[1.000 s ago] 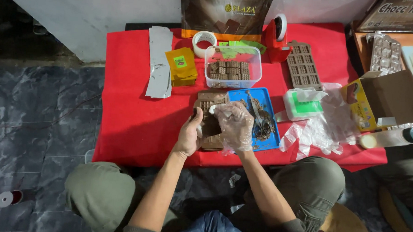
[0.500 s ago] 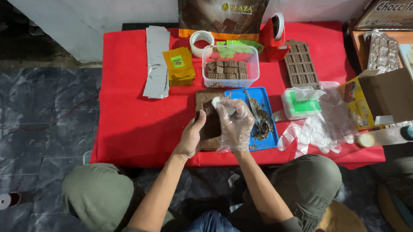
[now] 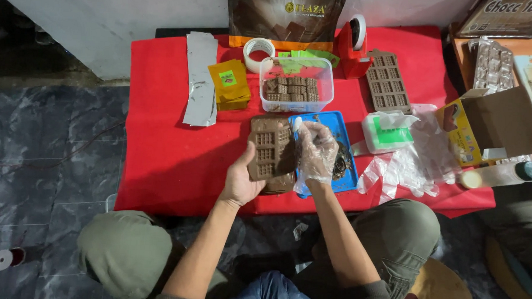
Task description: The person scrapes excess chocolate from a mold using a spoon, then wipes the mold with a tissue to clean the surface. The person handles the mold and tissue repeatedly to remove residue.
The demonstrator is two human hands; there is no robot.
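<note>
Lifted since 1.0 s ago, the brown rectangular chocolate mould (image 3: 270, 148) now tilts above the red table (image 3: 165, 158), bare left hand (image 3: 241, 181) gripping its lower edge, gloved right hand (image 3: 316, 150) steadying its side beside the blue plastic tray (image 3: 350, 176).

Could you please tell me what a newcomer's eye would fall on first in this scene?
First the bright red tablecloth over the low table, and at its front edge the brown waffle-patterned chocolate mould, gripped by the bare left hand with the right hand in a clear plastic glove against it. Behind it sits a clear plastic tub of brown chocolate pieces, with a blue rectangular tray to the right.
</note>
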